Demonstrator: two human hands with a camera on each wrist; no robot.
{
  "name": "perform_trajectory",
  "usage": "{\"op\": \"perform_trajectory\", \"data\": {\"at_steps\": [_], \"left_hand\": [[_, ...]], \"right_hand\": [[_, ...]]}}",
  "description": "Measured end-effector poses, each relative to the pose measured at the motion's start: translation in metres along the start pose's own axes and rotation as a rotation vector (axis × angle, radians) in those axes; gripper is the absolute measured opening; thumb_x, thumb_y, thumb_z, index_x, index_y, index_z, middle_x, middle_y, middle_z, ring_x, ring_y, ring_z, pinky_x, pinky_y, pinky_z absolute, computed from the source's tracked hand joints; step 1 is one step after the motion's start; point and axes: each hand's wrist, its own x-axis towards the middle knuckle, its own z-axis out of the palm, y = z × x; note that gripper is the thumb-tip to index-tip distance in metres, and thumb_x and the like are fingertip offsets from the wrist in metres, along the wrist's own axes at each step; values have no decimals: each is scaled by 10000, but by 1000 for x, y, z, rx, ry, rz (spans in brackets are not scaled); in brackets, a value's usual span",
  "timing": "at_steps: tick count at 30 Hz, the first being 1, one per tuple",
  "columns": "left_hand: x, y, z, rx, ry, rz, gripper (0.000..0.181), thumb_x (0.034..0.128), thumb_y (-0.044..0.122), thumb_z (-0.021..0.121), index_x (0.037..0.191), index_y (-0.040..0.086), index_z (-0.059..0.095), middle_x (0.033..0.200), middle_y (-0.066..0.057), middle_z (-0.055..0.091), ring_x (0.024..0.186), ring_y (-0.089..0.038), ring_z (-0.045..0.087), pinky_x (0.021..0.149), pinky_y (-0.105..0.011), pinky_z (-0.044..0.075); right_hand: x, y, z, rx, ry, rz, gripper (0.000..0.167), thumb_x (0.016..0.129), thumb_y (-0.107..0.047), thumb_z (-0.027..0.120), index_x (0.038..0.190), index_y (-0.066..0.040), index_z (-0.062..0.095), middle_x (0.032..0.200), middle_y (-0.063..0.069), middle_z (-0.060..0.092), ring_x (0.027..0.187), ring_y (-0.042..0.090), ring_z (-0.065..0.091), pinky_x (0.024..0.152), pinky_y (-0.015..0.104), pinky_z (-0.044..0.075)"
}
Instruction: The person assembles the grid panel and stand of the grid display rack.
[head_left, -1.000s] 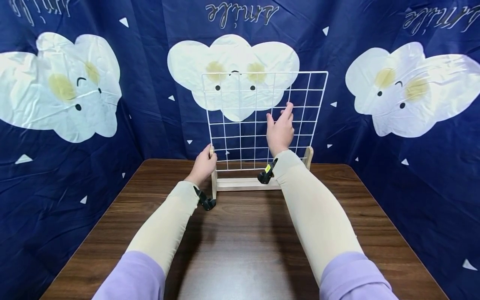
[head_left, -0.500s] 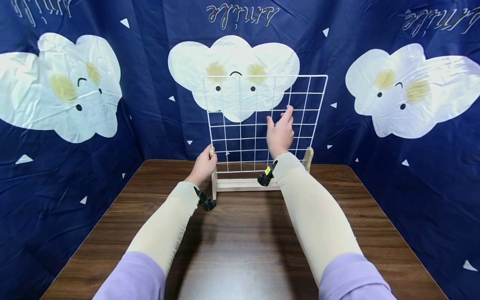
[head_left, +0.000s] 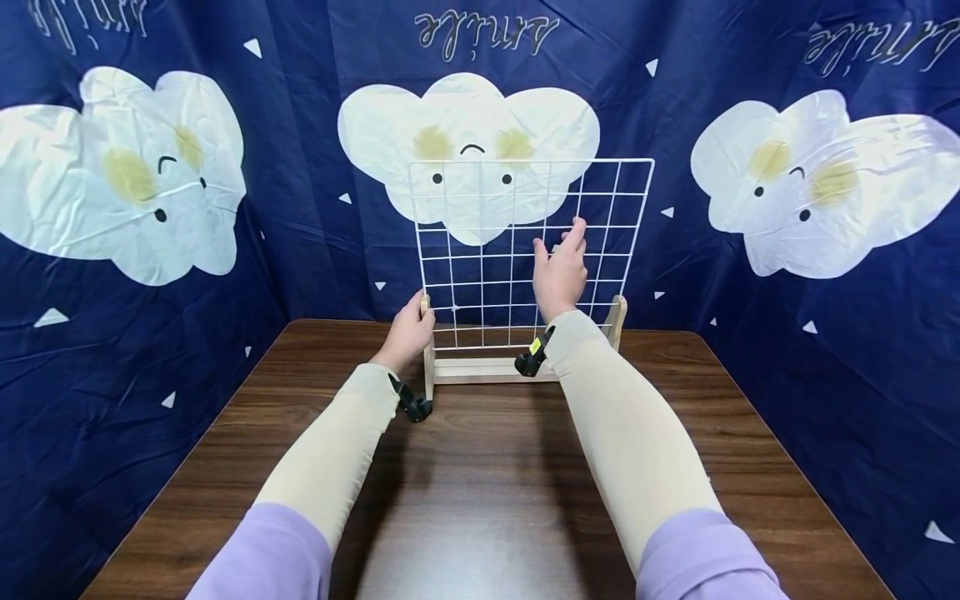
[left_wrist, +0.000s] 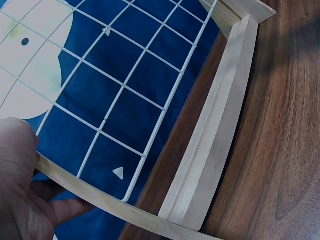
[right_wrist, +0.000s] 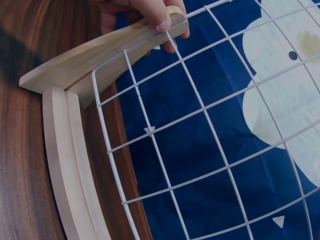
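Observation:
A white wire grid panel point(head_left: 497, 257) stands upright with its side edges at the two uprights of a pale wooden stand point(head_left: 487, 367). Between the panel's bottom wire and the base bar there is a gap. My left hand point(head_left: 408, 333) holds the top of the left upright point(left_wrist: 110, 200), thumb on the near side and fingers beyond it. That hand point(right_wrist: 145, 12) also shows at the top of the right wrist view. On the panel's right half, my right hand point(head_left: 558, 275) grips the wires, thumb and forefinger spread apart; its other fingers are mostly hidden.
The stand rests near the back of a dark brown wooden table point(head_left: 480, 500). The right upright point(head_left: 617, 321) rises at the panel's other side. Navy curtains point(head_left: 300, 250) with white clouds hang behind and on both sides.
The grid panel has slid down a little between the uprights, narrowing the gap above the base bar. My right hand has come down with it. The left hand stays at the upright.

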Motion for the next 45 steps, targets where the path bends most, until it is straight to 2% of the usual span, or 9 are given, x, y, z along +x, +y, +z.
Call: {"op": "perform_trajectory", "data": {"at_steps": [7, 17, 26, 34, 45], "left_hand": [[-2, 2, -2, -6, -14, -3, 578, 1050, 166, 412, 1590, 28, 262, 1517, -234, 446, 1339, -294, 448, 1163, -444, 325], [-3, -1, -1, 14, -22, 4, 579, 1052, 165, 418, 1584, 4, 256, 1524, -248, 434, 1388, -319, 426, 1169, -450, 320], [-2, -2, -1, 17, -23, 1, 584, 1050, 159, 421, 1589, 12, 249, 1376, -282, 539, 1239, -310, 484, 1146, -453, 339], [-1, -1, -2, 17, -28, 5, 588, 1055, 175, 417, 1587, -3, 240, 1544, -246, 407, 1423, -323, 387, 1184, -449, 295], [-2, -1, -2, 23, -27, 8, 591, 1052, 176, 421, 1585, -6, 243, 1537, -253, 413, 1415, -324, 400, 1178, -446, 304]], "right_hand": [[-2, 4, 2, 1, 13, 2, 662, 976, -395, 657, 1505, -212, 302, 1319, 45, 574, 952, 392, 652, 807, 527, 503], [-9, 7, 1, 18, 12, 1, 659, 974, -381, 666, 1495, -174, 322, 1305, 83, 582, 943, 405, 645, 803, 542, 492], [-15, 11, 1, 9, -1, 19, 661, 973, -382, 667, 1493, -182, 311, 1320, 88, 578, 964, 420, 647, 801, 542, 494], [-17, 16, 5, 9, 4, 25, 659, 970, -392, 669, 1486, -196, 311, 1318, 78, 575, 972, 423, 650, 819, 547, 498], [-22, 21, 8, 11, -7, 39, 666, 966, -387, 677, 1489, -194, 312, 1311, 82, 576, 941, 428, 646, 814, 548, 499]]}}
